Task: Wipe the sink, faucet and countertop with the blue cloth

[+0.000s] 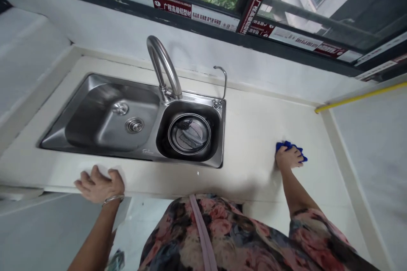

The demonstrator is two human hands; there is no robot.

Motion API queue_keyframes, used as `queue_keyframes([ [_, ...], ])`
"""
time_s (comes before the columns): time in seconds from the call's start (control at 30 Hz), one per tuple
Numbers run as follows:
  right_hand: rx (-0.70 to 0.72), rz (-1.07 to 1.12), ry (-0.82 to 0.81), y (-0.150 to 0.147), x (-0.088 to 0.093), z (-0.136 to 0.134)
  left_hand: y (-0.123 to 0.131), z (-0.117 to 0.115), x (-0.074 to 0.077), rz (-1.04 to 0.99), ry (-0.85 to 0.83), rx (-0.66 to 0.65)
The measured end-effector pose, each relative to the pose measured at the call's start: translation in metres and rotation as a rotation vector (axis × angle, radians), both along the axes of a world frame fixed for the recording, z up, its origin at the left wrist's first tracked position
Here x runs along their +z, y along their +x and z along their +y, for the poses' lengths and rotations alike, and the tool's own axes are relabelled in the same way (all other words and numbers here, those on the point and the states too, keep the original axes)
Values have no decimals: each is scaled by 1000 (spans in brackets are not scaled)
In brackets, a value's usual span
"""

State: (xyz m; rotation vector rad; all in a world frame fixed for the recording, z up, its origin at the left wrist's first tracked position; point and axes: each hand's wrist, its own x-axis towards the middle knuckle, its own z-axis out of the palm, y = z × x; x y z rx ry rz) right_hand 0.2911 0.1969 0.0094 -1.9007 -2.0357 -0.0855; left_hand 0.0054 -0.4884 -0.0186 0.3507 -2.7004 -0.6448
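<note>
My right hand point(288, 157) presses a bunched blue cloth point(290, 145) flat against the pale countertop point(251, 135), to the right of the sink. Its fingers are curled over the cloth, which sticks out beyond the fingertips. My left hand point(101, 184) rests on the counter's front edge, below the larger sink basin, with its fingers apart and nothing in it. A bracelet point(113, 199) circles that wrist.
A steel double sink point(152, 135) is set into the counter, with a tall curved faucet point(165, 67) and a thin small tap point(225, 82) behind it. A round strainer basket point(206, 135) sits in the smaller basin. A yellow pipe point(359, 97) runs along the right wall.
</note>
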Motion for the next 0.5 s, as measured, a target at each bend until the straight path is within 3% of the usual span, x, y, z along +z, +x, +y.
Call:
queue_keyframes([
  [0.13,121,-39,-16,-90,1,14,-3,-11,-19,112,-66,2],
  [0.23,322,-44,-25,-166,1,8,-2,-14,-20,129,-100,-15],
  [0.37,564,-44,-59,-259,2,-26,2,-7,-7,107,-97,10],
  [0.5,777,-75,-71,-305,2,-70,3,-1,3,22,-41,48],
])
